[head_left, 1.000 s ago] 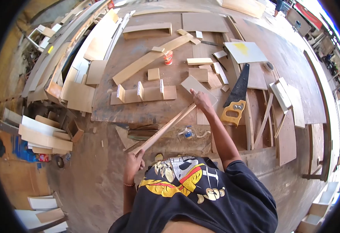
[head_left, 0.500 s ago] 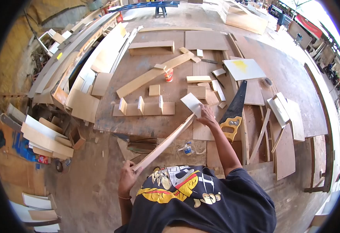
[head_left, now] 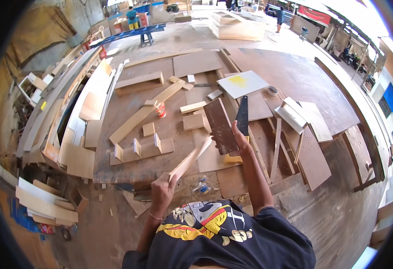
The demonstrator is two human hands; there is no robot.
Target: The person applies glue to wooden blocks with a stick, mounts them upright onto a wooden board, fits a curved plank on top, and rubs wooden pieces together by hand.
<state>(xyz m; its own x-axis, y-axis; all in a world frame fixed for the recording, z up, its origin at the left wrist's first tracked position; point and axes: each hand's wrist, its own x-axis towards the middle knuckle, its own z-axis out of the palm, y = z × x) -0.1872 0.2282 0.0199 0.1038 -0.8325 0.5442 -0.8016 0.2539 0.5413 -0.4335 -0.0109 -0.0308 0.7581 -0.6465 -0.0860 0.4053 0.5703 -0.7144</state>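
Note:
My left hand [head_left: 162,192] is closed around the near end of a long, narrow wooden board [head_left: 191,159], which slants up and away over the table's front edge. My right hand [head_left: 242,142] grips a flat rectangular piece of board [head_left: 220,125] by its lower right side, its dark brown face toward me. That piece is raised near the far end of the narrow board; I cannot tell whether they touch. Just behind my right hand is a handsaw [head_left: 242,112], its yellow handle partly covered by the hand.
On the worktable [head_left: 295,67] are a wooden strip with three uprights [head_left: 142,151], a red-and-white cup [head_left: 161,110], a yellow-stained white panel [head_left: 242,84] and offcuts. Stacked boards [head_left: 89,98] stand left. A plastic bottle [head_left: 202,186] lies below the front edge. People [head_left: 132,18] are far off.
My right hand has lifted and turned its board piece, so a brown face shows instead of a white one. My left hand still holds the narrow board. The camera view has tipped up and turned right.

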